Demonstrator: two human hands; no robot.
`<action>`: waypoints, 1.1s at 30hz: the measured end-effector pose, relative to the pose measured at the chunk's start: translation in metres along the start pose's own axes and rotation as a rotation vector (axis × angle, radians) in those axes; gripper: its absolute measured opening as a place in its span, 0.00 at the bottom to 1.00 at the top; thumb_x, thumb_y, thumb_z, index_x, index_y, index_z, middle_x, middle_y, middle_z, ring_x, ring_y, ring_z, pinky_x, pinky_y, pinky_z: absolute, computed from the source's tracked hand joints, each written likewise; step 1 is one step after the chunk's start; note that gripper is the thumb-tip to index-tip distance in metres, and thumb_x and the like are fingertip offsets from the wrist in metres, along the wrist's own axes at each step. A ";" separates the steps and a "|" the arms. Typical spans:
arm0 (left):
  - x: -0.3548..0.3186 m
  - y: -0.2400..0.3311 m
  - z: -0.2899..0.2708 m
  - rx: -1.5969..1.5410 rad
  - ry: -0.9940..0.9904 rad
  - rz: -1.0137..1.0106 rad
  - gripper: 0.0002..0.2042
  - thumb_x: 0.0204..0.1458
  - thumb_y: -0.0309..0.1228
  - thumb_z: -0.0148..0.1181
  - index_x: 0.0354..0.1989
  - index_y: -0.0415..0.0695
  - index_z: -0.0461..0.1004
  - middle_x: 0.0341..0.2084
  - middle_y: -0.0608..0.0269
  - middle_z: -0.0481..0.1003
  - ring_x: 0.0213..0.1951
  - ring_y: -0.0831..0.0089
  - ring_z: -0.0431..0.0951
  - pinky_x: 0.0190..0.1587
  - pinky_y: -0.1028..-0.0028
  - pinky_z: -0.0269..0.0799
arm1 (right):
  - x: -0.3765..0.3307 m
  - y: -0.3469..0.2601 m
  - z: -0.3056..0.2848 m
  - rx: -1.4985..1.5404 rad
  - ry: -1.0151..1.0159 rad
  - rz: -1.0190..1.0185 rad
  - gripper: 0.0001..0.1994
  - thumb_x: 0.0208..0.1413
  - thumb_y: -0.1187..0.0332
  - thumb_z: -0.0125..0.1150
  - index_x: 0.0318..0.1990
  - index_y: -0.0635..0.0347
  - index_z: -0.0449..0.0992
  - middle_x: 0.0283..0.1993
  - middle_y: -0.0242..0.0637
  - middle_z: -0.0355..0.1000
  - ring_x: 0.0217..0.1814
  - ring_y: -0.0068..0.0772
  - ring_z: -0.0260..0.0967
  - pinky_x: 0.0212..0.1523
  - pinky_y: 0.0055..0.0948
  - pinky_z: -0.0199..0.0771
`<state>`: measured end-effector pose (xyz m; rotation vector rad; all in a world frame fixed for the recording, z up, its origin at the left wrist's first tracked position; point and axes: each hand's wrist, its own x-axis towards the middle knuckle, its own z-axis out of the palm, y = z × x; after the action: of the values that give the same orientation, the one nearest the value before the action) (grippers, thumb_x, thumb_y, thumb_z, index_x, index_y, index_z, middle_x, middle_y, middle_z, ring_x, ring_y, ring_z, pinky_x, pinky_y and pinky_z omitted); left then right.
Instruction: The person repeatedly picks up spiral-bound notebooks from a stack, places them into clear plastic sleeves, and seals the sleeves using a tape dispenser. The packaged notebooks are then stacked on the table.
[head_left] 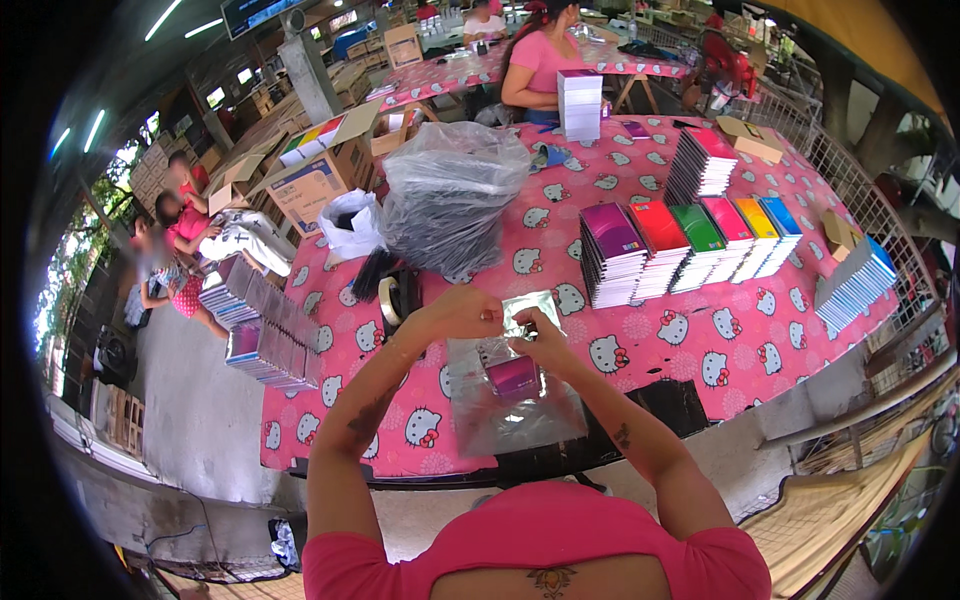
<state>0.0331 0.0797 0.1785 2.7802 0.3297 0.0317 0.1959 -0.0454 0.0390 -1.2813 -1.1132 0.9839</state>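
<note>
Both my hands work over a purple notebook (513,376), which lies in a clear plastic bag (528,425) at the near edge of the table. My left hand (468,312) is closed at the bag's far end, its fingers curled together; what they hold, if anything, is hidden. Just to its right, my right hand (542,340) pinches the bag near the top of the notebook. A shiny, see-through flap (535,302) of plastic shows between and beyond the hands. Left of my hands stands a roll of tape (390,300) in a dark holder.
Stacks of coloured notebooks (665,255) line the right side, with wrapped stacks (268,340) at the left edge. A large plastic bag of dark items (450,200) and a cardboard box (318,190) stand beyond. Across the table is a person in pink (540,75).
</note>
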 end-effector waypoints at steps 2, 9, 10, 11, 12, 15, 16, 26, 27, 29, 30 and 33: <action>0.016 -0.009 0.008 0.041 -0.191 -0.065 0.10 0.47 0.36 0.65 0.31 0.43 0.81 0.23 0.60 0.79 0.28 0.64 0.79 0.35 0.69 0.73 | -0.002 -0.003 0.001 0.006 -0.025 0.010 0.22 0.50 0.70 0.69 0.53 0.58 0.69 0.47 0.34 0.67 0.48 0.26 0.65 0.49 0.27 0.69; 0.002 -0.119 0.113 -0.842 -0.260 -0.105 0.20 0.59 0.49 0.60 0.47 0.45 0.75 0.27 0.79 0.72 0.27 0.82 0.68 0.32 0.75 0.69 | 0.002 0.005 0.003 -0.054 -0.024 -0.085 0.24 0.50 0.69 0.72 0.54 0.59 0.69 0.49 0.32 0.67 0.51 0.25 0.64 0.50 0.26 0.70; -0.012 -0.131 0.128 -0.912 -0.227 -0.148 0.22 0.60 0.51 0.58 0.51 0.45 0.74 0.28 0.80 0.70 0.28 0.83 0.67 0.32 0.76 0.68 | 0.001 0.000 0.008 -0.026 -0.052 -0.077 0.25 0.50 0.69 0.72 0.55 0.59 0.69 0.50 0.33 0.67 0.52 0.26 0.64 0.51 0.27 0.71; -0.004 -0.115 0.123 -0.953 -0.211 -0.268 0.23 0.59 0.50 0.59 0.52 0.44 0.73 0.31 0.78 0.72 0.32 0.83 0.69 0.35 0.76 0.68 | -0.002 0.003 0.001 -0.007 -0.037 -0.050 0.25 0.50 0.69 0.72 0.55 0.59 0.69 0.50 0.34 0.67 0.53 0.27 0.65 0.51 0.27 0.71; 0.000 -0.092 0.110 -0.996 -0.181 -0.395 0.23 0.59 0.49 0.59 0.53 0.43 0.73 0.34 0.76 0.74 0.36 0.82 0.71 0.38 0.75 0.69 | -0.004 0.005 -0.005 -0.017 -0.028 -0.047 0.24 0.52 0.69 0.71 0.55 0.59 0.69 0.51 0.35 0.66 0.55 0.29 0.64 0.53 0.28 0.72; 0.002 -0.043 0.089 -0.217 0.157 -0.324 0.28 0.53 0.48 0.63 0.54 0.38 0.72 0.44 0.64 0.77 0.47 0.73 0.74 0.47 0.67 0.70 | -0.006 0.006 -0.007 0.101 -0.013 -0.046 0.24 0.53 0.69 0.71 0.56 0.59 0.68 0.52 0.35 0.66 0.56 0.29 0.64 0.54 0.29 0.72; 0.002 0.016 0.082 0.156 0.332 -0.229 0.30 0.51 0.48 0.65 0.54 0.36 0.72 0.46 0.59 0.77 0.51 0.68 0.74 0.49 0.63 0.70 | -0.012 0.006 -0.009 0.170 0.013 -0.034 0.21 0.58 0.64 0.66 0.56 0.57 0.67 0.53 0.35 0.66 0.56 0.28 0.64 0.51 0.27 0.71; -0.023 0.063 0.084 0.008 0.520 -0.371 0.32 0.36 0.48 0.76 0.41 0.35 0.70 0.36 0.50 0.73 0.43 0.52 0.74 0.47 0.56 0.70 | -0.105 0.083 0.024 0.859 -0.518 0.717 0.29 0.63 0.43 0.53 0.62 0.55 0.68 0.59 0.38 0.71 0.62 0.34 0.67 0.62 0.42 0.66; -0.030 0.065 0.089 -0.150 0.587 -0.434 0.33 0.37 0.47 0.77 0.43 0.35 0.70 0.38 0.50 0.74 0.45 0.52 0.74 0.49 0.57 0.70 | -0.103 0.068 0.024 1.012 -0.443 0.596 0.30 0.61 0.42 0.55 0.61 0.56 0.68 0.58 0.38 0.72 0.61 0.36 0.68 0.62 0.42 0.67; -0.048 0.068 0.114 -0.513 0.707 -0.549 0.35 0.38 0.46 0.78 0.47 0.32 0.69 0.43 0.47 0.74 0.51 0.54 0.74 0.52 0.59 0.69 | -0.092 0.039 0.021 1.319 -0.282 0.353 0.31 0.58 0.41 0.59 0.58 0.57 0.69 0.56 0.40 0.73 0.59 0.40 0.71 0.63 0.43 0.68; -0.060 0.071 0.135 -0.725 0.750 -0.606 0.36 0.38 0.45 0.79 0.49 0.31 0.69 0.46 0.46 0.74 0.54 0.55 0.73 0.55 0.60 0.69 | -0.080 0.033 0.017 1.322 -0.048 0.290 0.29 0.56 0.53 0.68 0.60 0.57 0.67 0.56 0.38 0.73 0.57 0.39 0.72 0.63 0.41 0.68; -0.083 0.050 0.204 -0.709 0.930 -0.504 0.41 0.42 0.42 0.78 0.60 0.29 0.64 0.55 0.40 0.70 0.63 0.58 0.67 0.63 0.62 0.64 | -0.058 0.030 -0.027 0.424 -0.133 0.143 0.34 0.54 0.63 0.72 0.66 0.57 0.62 0.62 0.39 0.68 0.64 0.37 0.65 0.64 0.42 0.64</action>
<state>-0.0242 -0.0526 0.0042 1.7564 0.9898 1.0874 0.2121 -0.1061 0.0057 -0.9694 -0.8581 1.3467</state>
